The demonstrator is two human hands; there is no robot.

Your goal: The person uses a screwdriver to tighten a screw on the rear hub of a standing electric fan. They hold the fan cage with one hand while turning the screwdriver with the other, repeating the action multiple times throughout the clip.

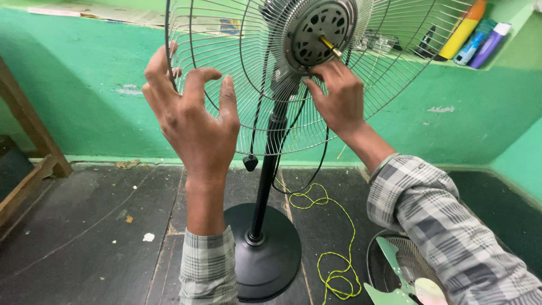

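A pedestal fan stands before me with its blade off: the rear wire guard (226, 90) is mounted around the grey motor housing (322, 34), and a brass shaft (330, 46) sticks out. My left hand (192, 116) grips the guard's left rim, fingers curled around the wires. My right hand (336, 96) presses its fingertips on the guard just below the motor hub. The black pole (268, 169) runs down to a round black base (271, 254).
The pale green fan blade (395, 277) lies on the front guard (378, 254) on the dark floor at lower right. A yellow cord (336, 265) trails on the floor. Bottles (474, 34) stand on a green wall ledge. A wooden frame (28, 141) stands at left.
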